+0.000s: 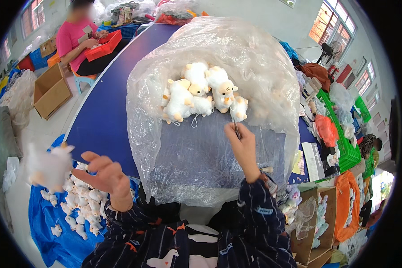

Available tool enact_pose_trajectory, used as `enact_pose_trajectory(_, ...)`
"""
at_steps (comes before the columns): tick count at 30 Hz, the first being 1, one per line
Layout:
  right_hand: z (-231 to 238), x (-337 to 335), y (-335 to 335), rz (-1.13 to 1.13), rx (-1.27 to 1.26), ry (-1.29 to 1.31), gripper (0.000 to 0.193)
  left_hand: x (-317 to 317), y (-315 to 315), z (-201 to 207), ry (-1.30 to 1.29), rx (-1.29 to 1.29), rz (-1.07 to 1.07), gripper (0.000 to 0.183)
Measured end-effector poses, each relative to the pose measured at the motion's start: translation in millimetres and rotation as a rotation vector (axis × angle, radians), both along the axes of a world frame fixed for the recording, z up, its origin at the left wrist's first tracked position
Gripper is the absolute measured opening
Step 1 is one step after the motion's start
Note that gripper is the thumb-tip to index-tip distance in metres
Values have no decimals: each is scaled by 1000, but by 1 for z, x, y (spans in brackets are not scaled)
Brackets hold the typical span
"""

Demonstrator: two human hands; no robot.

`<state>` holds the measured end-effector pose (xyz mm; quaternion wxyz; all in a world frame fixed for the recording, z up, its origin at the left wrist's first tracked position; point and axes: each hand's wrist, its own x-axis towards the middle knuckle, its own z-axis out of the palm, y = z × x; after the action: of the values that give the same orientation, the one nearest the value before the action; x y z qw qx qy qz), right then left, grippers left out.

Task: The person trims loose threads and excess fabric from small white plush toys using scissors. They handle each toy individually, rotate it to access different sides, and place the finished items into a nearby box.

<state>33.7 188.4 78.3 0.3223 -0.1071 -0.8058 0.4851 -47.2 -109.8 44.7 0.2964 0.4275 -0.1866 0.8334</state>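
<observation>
My left hand (pixel 105 176) is out at the lower left, fingers spread and holding nothing. Just beyond its fingertips a white plush sheep (pixel 49 167) is in mid-air, smeared by motion. My right hand (pixel 242 145) is closed around a slim dark metal tool (pixel 236 128), whose exact kind is too small to tell. The tool's tip points at a small plush sheep (pixel 239 108) at the right of a cluster. Several more white plush sheep (pixel 178 102) with tan feet and thin white string loops lie in the mouth of a large clear plastic bag (pixel 214 147).
The bag lies on a blue table (pixel 105 114). Below left, a blue sheet (pixel 44 228) holds a heap of plush sheep (pixel 87 203). An open cardboard box (pixel 51 94) stands on the floor. A person in pink (pixel 78 40) sits with a red tray (pixel 103 47). Green crates (pixel 346 149) stand right.
</observation>
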Motion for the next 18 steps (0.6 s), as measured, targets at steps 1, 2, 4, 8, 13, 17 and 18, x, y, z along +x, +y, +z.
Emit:
enact_pose_trajectory(1, -7, -18, 3, -21, 56, 12, 21, -3, -3, -6, 70, 69, -78, 55)
enact_pose_trajectory(2, -16, -36, 8, -46, 112, 21, 23, -2, 2, -8, 85, -25, -50, 56)
enact_pose_trajectory(4, -52, -71, 29, -133, 266, 35, 26, 6, 29, -10, 115, -209, -19, 59)
enact_pose_trajectory(8, -68, -103, 22, -257, 222, -47, 26, 25, 49, -17, 303, -1097, 359, 30)
enact_pose_trajectory(13, -51, -68, 8, -192, -232, 95, 15, 24, 68, -18, 240, -1319, 390, 25)
enact_pose_trajectory(17, -31, -1, -31, -312, -120, 132, 10, 27, 80, -25, 155, -1352, 250, 35)
enact_pose_trajectory(18, -33, 16, -42, -359, -32, 123, 10, 29, 84, -24, 138, -1342, 196, 38)
